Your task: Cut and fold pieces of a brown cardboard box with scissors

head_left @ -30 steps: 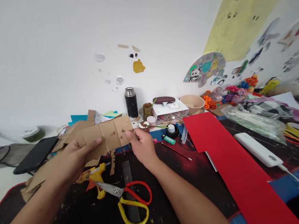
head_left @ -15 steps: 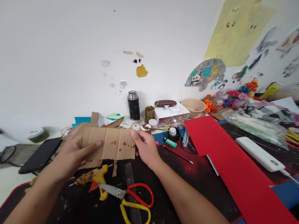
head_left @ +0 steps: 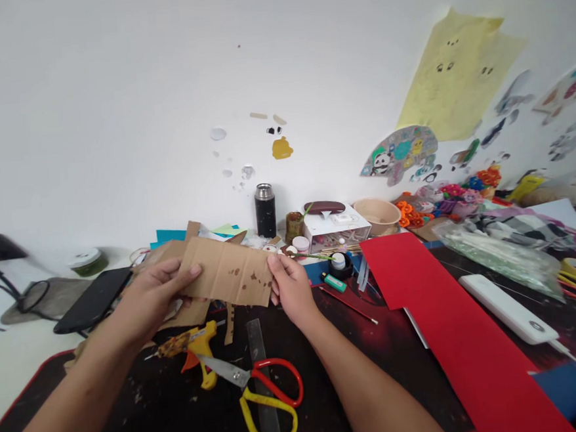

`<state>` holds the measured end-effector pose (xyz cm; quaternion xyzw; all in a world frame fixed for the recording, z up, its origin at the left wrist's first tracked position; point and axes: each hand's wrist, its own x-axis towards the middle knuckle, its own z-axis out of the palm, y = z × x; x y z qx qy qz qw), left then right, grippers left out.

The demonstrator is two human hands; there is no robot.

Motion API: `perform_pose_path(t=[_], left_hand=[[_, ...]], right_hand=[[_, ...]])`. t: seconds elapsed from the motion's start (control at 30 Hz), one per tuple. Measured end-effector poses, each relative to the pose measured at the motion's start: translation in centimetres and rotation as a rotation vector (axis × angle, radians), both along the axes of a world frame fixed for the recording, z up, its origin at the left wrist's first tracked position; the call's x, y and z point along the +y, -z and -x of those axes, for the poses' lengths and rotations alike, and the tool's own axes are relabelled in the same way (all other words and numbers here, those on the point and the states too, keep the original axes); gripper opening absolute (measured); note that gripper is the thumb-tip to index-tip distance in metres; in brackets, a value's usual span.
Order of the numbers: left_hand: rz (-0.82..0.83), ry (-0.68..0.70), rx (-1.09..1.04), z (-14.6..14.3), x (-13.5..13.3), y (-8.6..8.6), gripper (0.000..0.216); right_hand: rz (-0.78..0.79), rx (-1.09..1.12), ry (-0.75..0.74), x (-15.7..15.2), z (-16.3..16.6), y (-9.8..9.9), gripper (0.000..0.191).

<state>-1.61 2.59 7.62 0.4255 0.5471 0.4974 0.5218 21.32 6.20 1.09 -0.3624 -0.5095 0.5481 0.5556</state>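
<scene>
Both my hands hold a creased strip of brown cardboard (head_left: 229, 277) with dark stains above the dark desk mat (head_left: 134, 411). My left hand (head_left: 153, 298) grips its left end, thumb on top. My right hand (head_left: 289, 287) pinches its right edge. Under the strip lie a yellow glue gun (head_left: 194, 344), scissors (head_left: 261, 392) with red and yellow handles, and a metal ruler (head_left: 259, 359). More cardboard pieces (head_left: 165, 254) lie behind the left hand.
A large red paper sheet (head_left: 453, 323) covers the mat to the right, with a white power bank (head_left: 503, 298) and cable beside it. Along the wall stand a black flask (head_left: 265, 211), a white drawer box (head_left: 335, 226), a bowl (head_left: 377, 214), a bagged bundle (head_left: 497, 247) and craft clutter. A black phone (head_left: 94, 298) lies left.
The cardboard strip has been lowered and tilted flatter between the hands. The view has shifted, so everything sits a little further right and lower.
</scene>
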Motion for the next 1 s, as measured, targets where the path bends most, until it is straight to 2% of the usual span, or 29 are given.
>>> perform_pose_path(t=[0.1, 0.23, 0.4, 0.53, 0.73, 0.9, 1.0], left_hand=[[0.005, 0.003, -0.022, 0.3, 0.2, 0.0, 0.048], [-0.043, -0.058, -0.105, 0.2, 0.6, 0.4, 0.044], [-0.101, 0.025, -0.269, -1.3, 0.5, 2.2, 0.040], [-0.113, 0.023, -0.213, -2.6, 0.2, 3.2, 0.034], [-0.219, -0.170, -0.212, -1.6, 0.7, 2.1, 0.044], [-0.297, -0.180, -0.201, -0.6, 1.0, 1.5, 0.047], [-0.329, -0.181, -0.163, -0.2, 1.1, 1.5, 0.048]], right_hand=[[-0.023, -0.031, -0.034, -0.2, 0.2, 0.1, 0.058], [-0.008, 0.022, -0.017, 0.0, 0.7, 0.7, 0.058], [0.043, 0.132, 0.055, 0.3, 0.9, 1.1, 0.058], [0.051, 0.108, -0.055, -0.7, 1.3, 0.8, 0.056], [-0.048, -0.156, -0.225, -2.8, 1.9, -0.1, 0.045], [-0.256, -0.555, -0.259, -4.8, 1.6, -0.2, 0.030], [-0.387, -0.842, -0.338, -6.1, 0.3, -0.4, 0.017]])
